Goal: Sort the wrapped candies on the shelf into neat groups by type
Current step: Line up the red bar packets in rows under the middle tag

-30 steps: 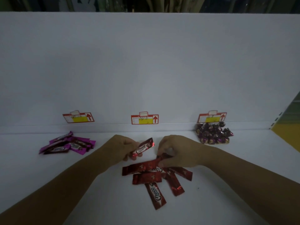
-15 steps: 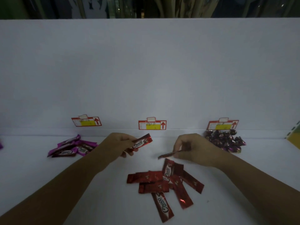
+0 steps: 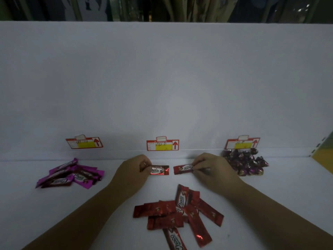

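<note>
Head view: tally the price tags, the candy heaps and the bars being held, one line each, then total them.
Price tags: 3 (left tag, middle tag, right tag)
Candy heaps: 3 (purple bar heap, red bar heap, dark twist-candy heap)
Held bars: 2 (left hand pinches left bar, right hand pinches right bar)
Total: 8

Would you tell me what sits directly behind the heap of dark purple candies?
A red-and-yellow price label on the white back panel; the candy heap hides the ledge beneath it.

left grip (image 3: 132, 171) bare, right grip (image 3: 215, 171) bare, forearms (image 3: 86, 217) bare too (to the frame edge)
</note>
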